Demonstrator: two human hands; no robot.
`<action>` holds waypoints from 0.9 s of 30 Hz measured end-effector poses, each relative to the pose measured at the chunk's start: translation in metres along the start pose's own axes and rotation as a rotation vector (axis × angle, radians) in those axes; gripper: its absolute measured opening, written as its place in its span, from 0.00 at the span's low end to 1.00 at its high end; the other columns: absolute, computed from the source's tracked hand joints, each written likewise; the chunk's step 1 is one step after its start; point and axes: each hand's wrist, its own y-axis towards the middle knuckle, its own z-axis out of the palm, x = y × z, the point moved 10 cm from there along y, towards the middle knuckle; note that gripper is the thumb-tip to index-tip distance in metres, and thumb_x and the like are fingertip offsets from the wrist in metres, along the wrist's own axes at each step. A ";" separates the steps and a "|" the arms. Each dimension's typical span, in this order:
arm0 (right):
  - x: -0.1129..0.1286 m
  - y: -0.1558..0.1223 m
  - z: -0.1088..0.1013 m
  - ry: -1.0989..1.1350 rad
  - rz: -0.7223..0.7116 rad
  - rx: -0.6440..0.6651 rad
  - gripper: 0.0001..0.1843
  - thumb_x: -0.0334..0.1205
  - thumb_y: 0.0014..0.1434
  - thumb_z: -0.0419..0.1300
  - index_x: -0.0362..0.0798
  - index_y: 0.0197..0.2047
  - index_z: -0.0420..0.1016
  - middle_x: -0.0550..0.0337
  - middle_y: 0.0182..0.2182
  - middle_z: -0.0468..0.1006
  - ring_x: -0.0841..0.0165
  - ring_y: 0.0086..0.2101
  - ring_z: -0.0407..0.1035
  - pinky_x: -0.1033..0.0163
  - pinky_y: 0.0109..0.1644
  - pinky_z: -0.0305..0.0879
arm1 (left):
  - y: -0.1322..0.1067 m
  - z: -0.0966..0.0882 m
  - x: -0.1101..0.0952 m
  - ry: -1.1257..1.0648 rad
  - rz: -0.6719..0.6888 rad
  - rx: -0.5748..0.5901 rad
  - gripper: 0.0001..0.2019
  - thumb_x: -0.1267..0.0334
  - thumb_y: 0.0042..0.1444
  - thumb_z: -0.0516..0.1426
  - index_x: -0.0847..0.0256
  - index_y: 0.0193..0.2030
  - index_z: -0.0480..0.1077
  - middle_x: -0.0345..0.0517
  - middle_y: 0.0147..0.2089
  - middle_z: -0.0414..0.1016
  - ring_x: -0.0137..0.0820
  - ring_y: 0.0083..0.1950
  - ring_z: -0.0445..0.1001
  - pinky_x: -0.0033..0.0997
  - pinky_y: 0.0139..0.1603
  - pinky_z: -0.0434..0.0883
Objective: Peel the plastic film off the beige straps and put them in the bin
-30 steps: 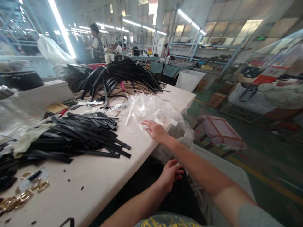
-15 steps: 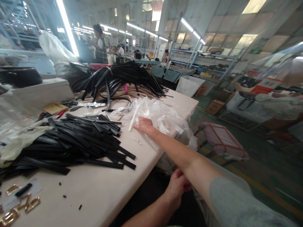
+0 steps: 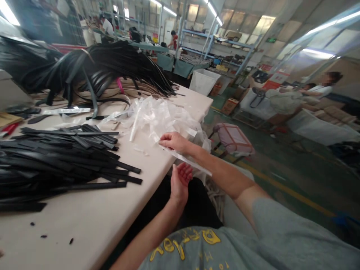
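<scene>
In the head view my right hand (image 3: 176,143) is above the table edge, its thumb and fingers pinched on a thin white plastic strip (image 3: 194,164). The strip slants down to the right, below my forearm. Lower down, just off the table edge, my left hand (image 3: 180,183) is palm up with loosely curled fingers and nothing seen in it. A heap of clear plastic film (image 3: 165,114) lies beyond my right hand and hangs over the edge. Left of the heap rests a white plastic roll or strip (image 3: 135,125).
Cut black straps (image 3: 70,161) are piled on the pale table (image 3: 92,225). Behind them lies a tied bundle of long black straps (image 3: 112,63). A cushioned stool (image 3: 233,138) stands to the right. Other people are farther off, one at the right (image 3: 323,90).
My right hand has drawn back from the plastic heap and now has a white strip in it. My left hand has risen and turned palm up. The view has swung right.
</scene>
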 end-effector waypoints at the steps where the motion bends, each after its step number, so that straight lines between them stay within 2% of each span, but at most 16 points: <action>1: -0.007 -0.011 -0.004 -0.018 0.013 -0.019 0.12 0.45 0.55 0.62 0.42 0.34 0.73 0.68 0.21 0.69 0.78 0.19 0.57 0.71 0.24 0.53 | -0.001 0.004 -0.004 -0.004 0.018 0.029 0.26 0.37 0.56 0.58 0.61 0.42 0.75 0.53 0.44 0.80 0.36 0.43 0.79 0.30 0.41 0.73; 3: -0.019 -0.030 -0.012 -0.089 0.035 -0.062 0.11 0.43 0.55 0.62 0.42 0.34 0.75 0.68 0.22 0.69 0.77 0.21 0.59 0.70 0.25 0.54 | -0.004 0.012 -0.009 0.003 0.045 0.080 0.26 0.36 0.54 0.60 0.61 0.42 0.75 0.51 0.44 0.80 0.34 0.44 0.79 0.29 0.42 0.73; 6: -0.030 -0.053 -0.016 -0.156 0.054 -0.099 0.09 0.40 0.55 0.62 0.42 0.32 0.77 0.67 0.22 0.70 0.76 0.23 0.61 0.71 0.28 0.56 | -0.005 0.014 -0.013 0.050 0.082 0.109 0.22 0.44 0.50 0.67 0.60 0.41 0.74 0.45 0.39 0.80 0.29 0.38 0.79 0.26 0.39 0.72; 9: -0.037 -0.070 -0.010 -0.099 0.106 -0.064 0.09 0.40 0.55 0.62 0.42 0.33 0.78 0.68 0.22 0.71 0.77 0.23 0.62 0.71 0.27 0.57 | -0.004 0.008 -0.020 0.078 0.137 0.076 0.19 0.50 0.47 0.70 0.60 0.38 0.72 0.40 0.34 0.78 0.26 0.34 0.78 0.24 0.37 0.71; 12: -0.041 -0.084 -0.001 0.027 0.162 -0.002 0.09 0.40 0.55 0.61 0.42 0.33 0.78 0.67 0.22 0.73 0.77 0.21 0.63 0.71 0.25 0.59 | -0.003 0.002 -0.030 0.073 0.196 0.040 0.19 0.53 0.45 0.72 0.59 0.38 0.73 0.39 0.35 0.79 0.27 0.35 0.79 0.24 0.39 0.72; 16: -0.039 -0.092 0.002 0.170 0.159 0.001 0.08 0.38 0.53 0.62 0.41 0.31 0.77 0.66 0.22 0.75 0.76 0.21 0.65 0.71 0.26 0.61 | -0.002 0.005 -0.036 0.058 0.206 0.083 0.18 0.56 0.43 0.73 0.60 0.37 0.74 0.40 0.37 0.80 0.29 0.39 0.80 0.25 0.42 0.73; 20: -0.040 -0.095 0.005 0.252 0.147 0.030 0.07 0.37 0.54 0.61 0.41 0.29 0.76 0.66 0.19 0.73 0.75 0.19 0.65 0.70 0.26 0.62 | -0.002 0.003 -0.037 0.063 0.191 0.092 0.15 0.57 0.46 0.71 0.59 0.35 0.74 0.43 0.39 0.81 0.31 0.41 0.79 0.26 0.42 0.73; 23: -0.041 -0.095 0.005 0.266 0.122 0.019 0.06 0.36 0.53 0.59 0.42 0.28 0.74 0.66 0.18 0.72 0.74 0.19 0.65 0.69 0.26 0.62 | -0.003 -0.001 -0.036 0.070 0.149 0.083 0.12 0.58 0.49 0.70 0.59 0.35 0.75 0.40 0.36 0.79 0.28 0.38 0.78 0.24 0.40 0.72; 27: -0.045 -0.095 -0.004 0.234 0.086 -0.064 0.07 0.35 0.53 0.58 0.42 0.26 0.73 0.67 0.18 0.70 0.75 0.19 0.63 0.70 0.26 0.59 | -0.004 -0.005 -0.033 0.108 0.090 0.077 0.13 0.59 0.46 0.71 0.59 0.32 0.72 0.36 0.30 0.76 0.24 0.31 0.76 0.23 0.36 0.71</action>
